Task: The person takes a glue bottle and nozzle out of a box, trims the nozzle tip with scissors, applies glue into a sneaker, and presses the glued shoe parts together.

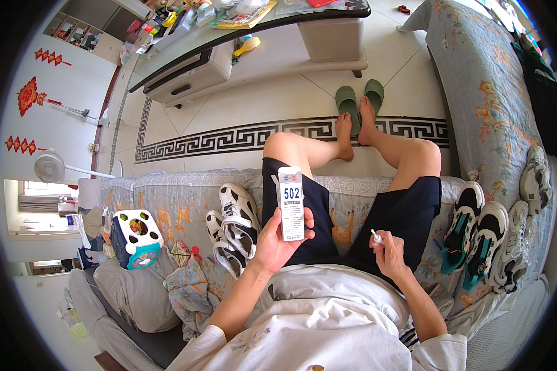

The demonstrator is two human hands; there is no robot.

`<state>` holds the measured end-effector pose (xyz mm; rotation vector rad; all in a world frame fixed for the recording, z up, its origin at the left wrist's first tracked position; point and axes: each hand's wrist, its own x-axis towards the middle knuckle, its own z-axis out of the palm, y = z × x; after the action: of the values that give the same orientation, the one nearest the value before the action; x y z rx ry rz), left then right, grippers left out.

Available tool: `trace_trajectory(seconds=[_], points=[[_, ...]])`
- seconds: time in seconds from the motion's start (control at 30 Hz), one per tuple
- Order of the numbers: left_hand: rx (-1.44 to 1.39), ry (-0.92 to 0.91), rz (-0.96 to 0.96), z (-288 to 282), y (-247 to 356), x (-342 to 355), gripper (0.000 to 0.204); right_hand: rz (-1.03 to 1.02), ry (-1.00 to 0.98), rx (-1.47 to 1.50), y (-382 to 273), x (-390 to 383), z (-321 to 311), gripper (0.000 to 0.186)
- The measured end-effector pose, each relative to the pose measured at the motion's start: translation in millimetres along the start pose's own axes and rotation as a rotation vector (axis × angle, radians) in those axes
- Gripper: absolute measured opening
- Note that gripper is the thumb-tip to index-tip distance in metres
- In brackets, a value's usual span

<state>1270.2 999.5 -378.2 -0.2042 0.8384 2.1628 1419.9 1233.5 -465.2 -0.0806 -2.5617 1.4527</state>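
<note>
My left hand (276,241) holds an upright, slim white carton (291,219) with blue and black print above my lap, fingers wrapped round its lower half. My right hand (387,252), further right over my dark shorts, is closed on a small white tube (376,237) with a narrow tip at its upper end. On the sofa cover beside my left thigh lies a pair of black-and-white sneakers (238,217). To the right of my right leg are black, white and teal sneakers (483,245), with white-grey shoes (513,252) beside them.
A low table (333,42) piled with items stands ahead. Green slippers (374,91) are by my bare feet. The patterned sofa (176,191) holds a white-and-teal toy cube (155,241) and pillows (122,290) at left. A fan (51,166) stands beyond; a covered seat (463,74) is at right.
</note>
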Motion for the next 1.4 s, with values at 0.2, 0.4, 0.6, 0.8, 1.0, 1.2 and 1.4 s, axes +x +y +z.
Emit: trace_trajectory(seconds=[0.2,0.4,0.6,0.8,1.0,1.2,1.4], points=[[-0.01,0.0,0.001,0.5,0.6,0.5,0.051,-0.012,0.002,-0.004,-0.4,1.2,-0.3,0.015],[-0.022,0.011,0.009,2.2,0.8,0.6,0.051,-0.006,-0.002,0.001,-0.2,0.9,-0.1,0.016],[-0.005,0.016,0.014,2.0,0.2,0.1,0.05,-0.003,-0.003,-0.001,-0.1,0.7,0.1,0.015],[0.006,0.021,0.017,2.2,0.8,0.1,0.051,-0.004,0.001,-0.004,-0.8,1.1,0.0,0.015],[0.007,0.009,0.017,0.4,0.3,0.7,0.051,0.002,0.006,0.012,0.8,0.5,1.0,0.015],[0.007,0.02,0.021,0.4,0.3,0.2,0.051,0.001,0.0,0.015,-0.1,1.1,0.3,0.015],[0.01,0.009,0.021,-1.5,-0.6,0.9,0.051,0.004,0.0,0.018,1.6,0.3,1.0,0.015]])
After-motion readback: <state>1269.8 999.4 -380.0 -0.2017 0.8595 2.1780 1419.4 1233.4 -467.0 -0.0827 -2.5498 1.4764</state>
